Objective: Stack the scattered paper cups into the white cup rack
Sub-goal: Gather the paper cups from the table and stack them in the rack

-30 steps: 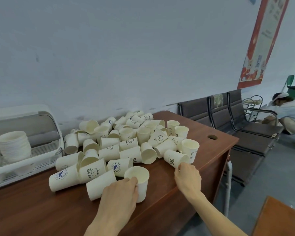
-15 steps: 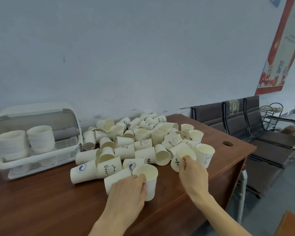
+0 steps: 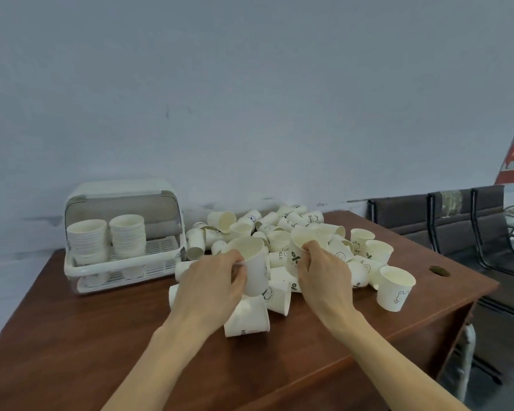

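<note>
**Nesting 2 cups before the trip to the rack**

Each hand has a cup. The left hand [image 3: 211, 280], at centre frame, has its fingers curled round the wall of an upright paper cup [image 3: 254, 266] raised above the pile. The right hand [image 3: 324, 271], just right of it, pinches the rim of a second cup [image 3: 301, 247] marked with a percent sign. The remaining scattered cups [image 3: 282, 232] lie heaped across the middle of the brown worktop [image 3: 101, 336], many on their sides; 1 upright cup [image 3: 395, 287] stands apart at the right. The white cup rack [image 3: 122, 232] sits at the left of the frame with its lid up, already carrying 2 stacks [image 3: 107, 238].

The step in hand looks like joining these 2 cups. It would go best with both mouths turned up, one dropped straight into the other and held lightly, since thin paper walls dent under a squeeze. Lifting clear of the heap first should avoid knocking neighbours off the worktop's right edge.
</note>
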The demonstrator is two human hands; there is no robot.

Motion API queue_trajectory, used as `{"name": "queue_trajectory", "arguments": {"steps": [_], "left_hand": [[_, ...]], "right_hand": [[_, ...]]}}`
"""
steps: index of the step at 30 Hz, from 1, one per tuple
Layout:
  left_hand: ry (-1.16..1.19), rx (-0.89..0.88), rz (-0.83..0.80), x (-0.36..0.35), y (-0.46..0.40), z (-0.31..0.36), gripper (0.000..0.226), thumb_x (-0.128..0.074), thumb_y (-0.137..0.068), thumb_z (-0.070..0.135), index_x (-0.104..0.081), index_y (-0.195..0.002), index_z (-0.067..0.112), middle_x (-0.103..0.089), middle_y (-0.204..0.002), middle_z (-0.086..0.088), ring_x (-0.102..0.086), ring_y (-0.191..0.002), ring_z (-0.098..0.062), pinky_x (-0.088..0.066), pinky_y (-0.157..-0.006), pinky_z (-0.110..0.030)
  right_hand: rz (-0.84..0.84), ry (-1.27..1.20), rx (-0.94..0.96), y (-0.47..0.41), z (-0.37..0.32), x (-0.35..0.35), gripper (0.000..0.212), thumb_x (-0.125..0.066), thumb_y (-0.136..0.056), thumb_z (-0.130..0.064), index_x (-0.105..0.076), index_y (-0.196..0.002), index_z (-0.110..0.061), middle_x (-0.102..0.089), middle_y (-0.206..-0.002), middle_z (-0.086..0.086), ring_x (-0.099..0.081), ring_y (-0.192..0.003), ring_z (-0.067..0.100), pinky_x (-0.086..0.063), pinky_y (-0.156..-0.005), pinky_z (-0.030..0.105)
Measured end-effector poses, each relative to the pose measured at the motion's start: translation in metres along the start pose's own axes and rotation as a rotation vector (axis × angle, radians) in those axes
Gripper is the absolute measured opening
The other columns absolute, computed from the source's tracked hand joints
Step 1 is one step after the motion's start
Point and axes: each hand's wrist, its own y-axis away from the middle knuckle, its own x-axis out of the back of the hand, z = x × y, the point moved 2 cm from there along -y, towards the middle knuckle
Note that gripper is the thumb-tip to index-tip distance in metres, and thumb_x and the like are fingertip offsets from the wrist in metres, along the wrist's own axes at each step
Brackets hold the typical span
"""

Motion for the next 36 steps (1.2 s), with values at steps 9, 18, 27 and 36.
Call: {"name": "queue_trajectory", "arguments": {"steps": [9,18,27,36], "left_hand": [[-0.161,0.085,0.055,0.034,-0.011,-0.046,0.015,-0.047,-0.091,0.032,-0.062,-0.09,0.028,-0.066,-0.076,0.006,-0.06,-0.08,-0.021,-0.047,-0.066,-0.036],[-0.267,0.174,0.074,0.07,-0.008,-0.09,0.019,-0.044,-0.092,0.032,-0.06,-0.089,0.023,-0.066,-0.082,0.003,-0.06,-0.083,-0.021,-0.05,-0.07,-0.039],[-0.386,0.232,0.105,0.106,-0.003,-0.127,0.017,-0.045,-0.092,0.026,-0.061,-0.097,0.023,-0.066,-0.093,0.0,-0.061,-0.087,-0.023,-0.044,-0.066,-0.032],[-0.556,0.336,0.144,0.137,-0.028,-0.177,0.014,-0.043,-0.09,0.018,-0.057,-0.091,0.016,-0.066,-0.094,-0.007,-0.06,-0.088,-0.032,-0.041,-0.065,-0.035]], "right_hand": [[-0.046,-0.06,0.159,-0.015,-0.061,-0.01,0.015,-0.039,-0.095,-0.018,-0.053,-0.09,-0.014,-0.06,-0.068,0.002,-0.054,-0.063,0.027,-0.045,-0.058,0.041],[-0.115,-0.12,0.323,-0.02,-0.135,-0.03,0.012,-0.042,-0.092,-0.018,-0.053,-0.09,-0.015,-0.061,-0.072,0.003,-0.053,-0.064,0.027,-0.041,-0.057,0.039],[-0.148,-0.143,0.449,-0.036,-0.189,-0.062,0.01,-0.04,-0.093,-0.02,-0.048,-0.088,-0.016,-0.058,-0.071,0.0,-0.054,-0.066,0.027,-0.044,-0.055,0.037],[-0.169,-0.157,0.568,-0.077,-0.26,-0.095,0.006,-0.042,-0.091,-0.008,-0.046,-0.095,-0.009,-0.059,-0.081,0.006,-0.05,-0.065,0.029,-0.034,-0.052,0.035]]}}
